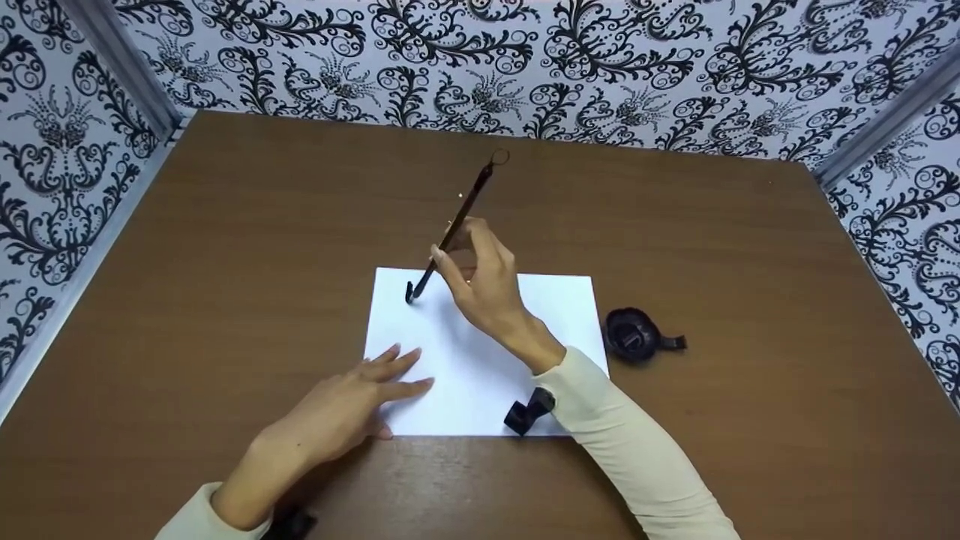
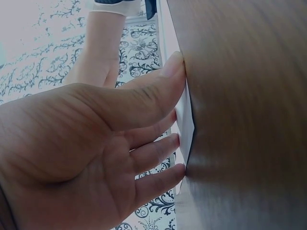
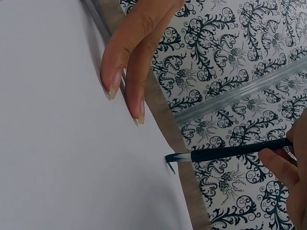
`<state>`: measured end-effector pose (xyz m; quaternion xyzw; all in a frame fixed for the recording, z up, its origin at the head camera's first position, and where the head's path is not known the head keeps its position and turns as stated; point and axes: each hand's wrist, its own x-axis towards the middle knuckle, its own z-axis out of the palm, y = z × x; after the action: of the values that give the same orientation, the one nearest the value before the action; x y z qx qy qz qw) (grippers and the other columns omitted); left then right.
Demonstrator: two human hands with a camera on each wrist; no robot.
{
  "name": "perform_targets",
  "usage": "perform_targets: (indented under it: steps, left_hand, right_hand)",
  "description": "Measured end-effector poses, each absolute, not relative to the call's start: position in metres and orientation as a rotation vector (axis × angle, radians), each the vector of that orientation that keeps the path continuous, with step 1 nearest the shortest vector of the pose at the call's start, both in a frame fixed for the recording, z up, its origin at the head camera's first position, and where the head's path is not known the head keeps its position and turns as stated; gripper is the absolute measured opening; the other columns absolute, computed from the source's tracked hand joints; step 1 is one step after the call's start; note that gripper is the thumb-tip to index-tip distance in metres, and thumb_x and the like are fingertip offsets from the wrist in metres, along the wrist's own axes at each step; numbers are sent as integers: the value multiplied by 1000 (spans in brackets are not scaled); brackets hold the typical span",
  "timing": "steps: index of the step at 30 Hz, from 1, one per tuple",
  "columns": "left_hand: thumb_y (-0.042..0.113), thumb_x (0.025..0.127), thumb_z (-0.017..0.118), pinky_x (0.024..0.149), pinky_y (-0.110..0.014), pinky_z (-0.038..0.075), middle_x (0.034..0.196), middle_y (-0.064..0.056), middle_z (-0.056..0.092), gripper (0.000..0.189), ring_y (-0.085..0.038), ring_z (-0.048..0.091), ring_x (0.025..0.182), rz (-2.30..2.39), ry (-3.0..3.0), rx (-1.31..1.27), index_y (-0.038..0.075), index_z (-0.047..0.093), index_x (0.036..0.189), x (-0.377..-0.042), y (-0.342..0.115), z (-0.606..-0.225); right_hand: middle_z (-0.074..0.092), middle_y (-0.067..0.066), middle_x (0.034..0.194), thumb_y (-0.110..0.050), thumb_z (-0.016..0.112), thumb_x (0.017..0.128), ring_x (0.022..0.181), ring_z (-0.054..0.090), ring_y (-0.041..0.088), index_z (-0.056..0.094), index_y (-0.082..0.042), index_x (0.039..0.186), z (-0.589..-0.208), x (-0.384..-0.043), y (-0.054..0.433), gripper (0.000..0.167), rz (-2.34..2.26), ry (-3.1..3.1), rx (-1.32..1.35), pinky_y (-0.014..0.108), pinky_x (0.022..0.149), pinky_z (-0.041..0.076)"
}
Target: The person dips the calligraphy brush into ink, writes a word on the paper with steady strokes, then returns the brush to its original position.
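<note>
A sheet of white paper lies on the brown table. My right hand pinches a dark-handled paintbrush with a hanging loop at its top end. The brush slants down to the left, its black-wetted tip at the sheet's upper left part. A short dark stroke shows beside the tip; in the right wrist view it is a thin line. My left hand rests with spread fingers on the sheet's lower left edge. In the left wrist view its thumb sits at the paper's edge.
Just right of the paper stands a small round black dish with a short handle. A black wrist device at my right cuff overlaps the lower right of the sheet. Patterned black-and-white walls enclose the table's back and sides.
</note>
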<state>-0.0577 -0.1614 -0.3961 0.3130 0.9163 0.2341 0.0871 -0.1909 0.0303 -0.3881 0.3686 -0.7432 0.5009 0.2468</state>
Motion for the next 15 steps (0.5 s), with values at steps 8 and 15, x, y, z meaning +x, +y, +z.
perform_targets:
  steps: [8,15]
  left_hand:
    - [5,73,80,82,-57,48,148,-11,40,66,-35,35,135,659,2736,924,19,59,133,-59,-160,-396]
    - [5,74,79,86,-56,47,148,-11,39,65,-35,33,136,664,2730,916,18,58,134,-59,-160,-396]
  right_hand:
    - [58,14,94,-5,60,93,86,66,18,48,3,108,-387,-185,30,20,1404,-2038,1071,21,65,55]
    - [58,13,93,-5,61,93,86,67,18,49,3,108,-383,-182,30,21,1386,-2049,1069,20,64,54]
